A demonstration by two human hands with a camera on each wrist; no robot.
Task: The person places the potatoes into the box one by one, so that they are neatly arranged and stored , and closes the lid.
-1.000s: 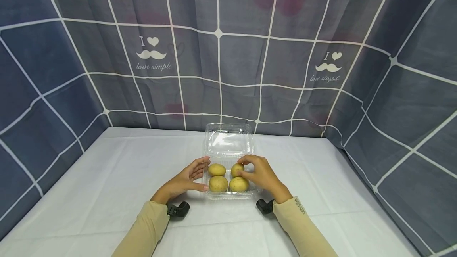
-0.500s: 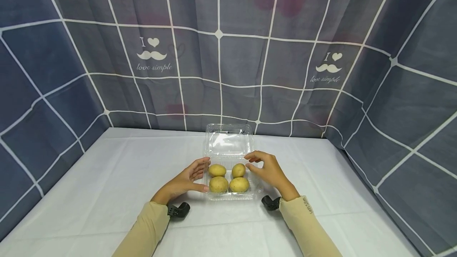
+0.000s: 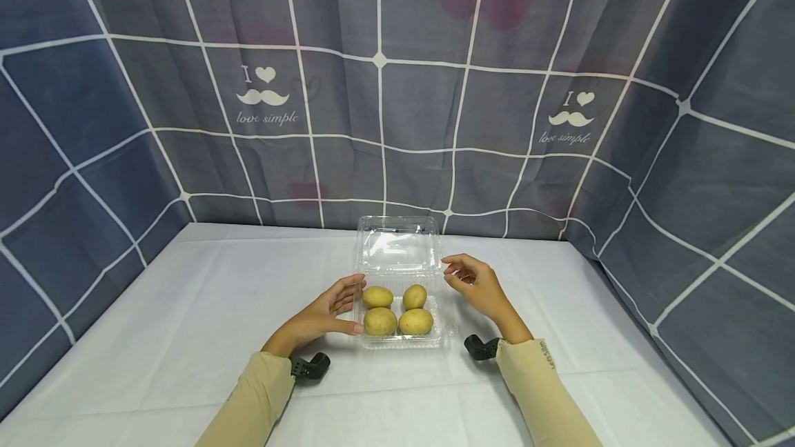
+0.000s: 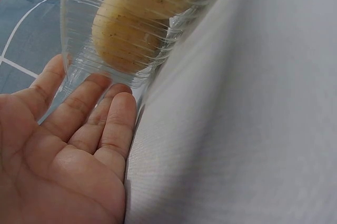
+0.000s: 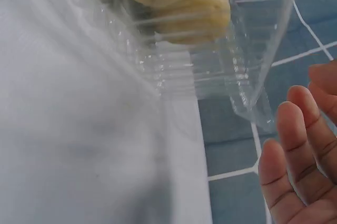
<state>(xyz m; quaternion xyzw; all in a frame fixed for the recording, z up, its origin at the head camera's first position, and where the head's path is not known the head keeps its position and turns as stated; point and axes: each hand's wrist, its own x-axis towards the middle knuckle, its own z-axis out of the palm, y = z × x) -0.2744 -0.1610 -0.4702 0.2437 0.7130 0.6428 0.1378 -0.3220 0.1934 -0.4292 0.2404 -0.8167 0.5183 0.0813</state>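
Several yellow potatoes [image 3: 379,321] lie in two rows in a clear plastic clamshell box [image 3: 404,343]. Its lid [image 3: 400,240] stands raised at the back. On the box's left side, my left hand [image 3: 319,312] rests with fingers extended along the wall and thumb near the front corner. In the left wrist view, the fingertips [image 4: 122,103] touch the ribbed plastic. My right hand [image 3: 478,288] is off the box's right side near the hinge, fingers loosely bent and holding nothing. The right wrist view shows its fingertips [image 5: 291,118] apart from the box wall.
White cloth [image 3: 261,274] covers the table around the box. A dark checked curtain [image 3: 335,171] hangs behind the table and along both sides. Black wrist devices [image 3: 310,365] sit on both wrists.
My right hand let go of the back right potato and moved right and up, out past the box's side. The potato stays in the box. My left hand has not moved.
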